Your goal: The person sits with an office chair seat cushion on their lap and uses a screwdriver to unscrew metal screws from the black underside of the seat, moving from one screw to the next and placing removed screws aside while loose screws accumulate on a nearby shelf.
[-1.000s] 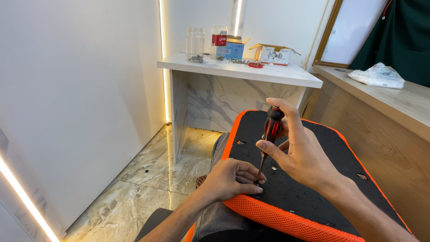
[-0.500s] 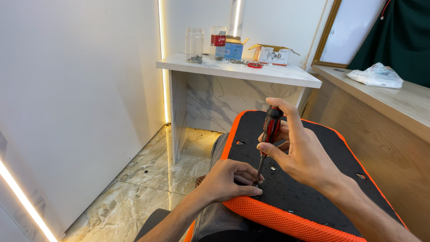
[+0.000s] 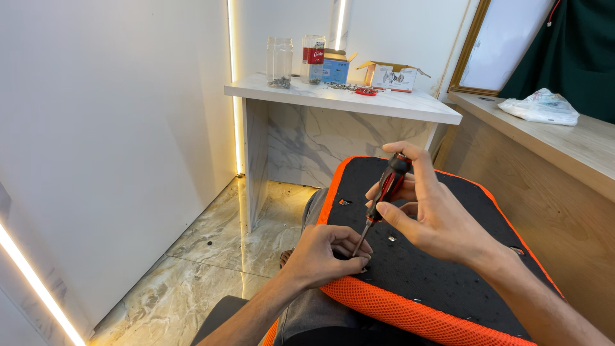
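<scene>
A black panel with an orange mesh edge (image 3: 442, 275), like the underside of a chair seat, lies across my lap. My right hand (image 3: 435, 211) is shut on a red and black screwdriver (image 3: 383, 192), held nearly upright with its tip down on the panel near the front left edge. My left hand (image 3: 327, 256) rests on the panel beside the tip, fingers curled around the spot where the shaft meets the surface. The screw itself is hidden by my fingers.
A white marble-look table (image 3: 339, 99) stands ahead with glass jars (image 3: 280, 61), small cardboard boxes (image 3: 391, 75) and loose hardware. A wooden counter (image 3: 564, 144) with a white plastic bag (image 3: 539, 106) runs along the right. White wall panels are on the left, above a marble floor (image 3: 211, 256).
The screwdriver handle has tilted slightly and my right fingers have shifted on it, as if turning. My left hand stays at the tip.
</scene>
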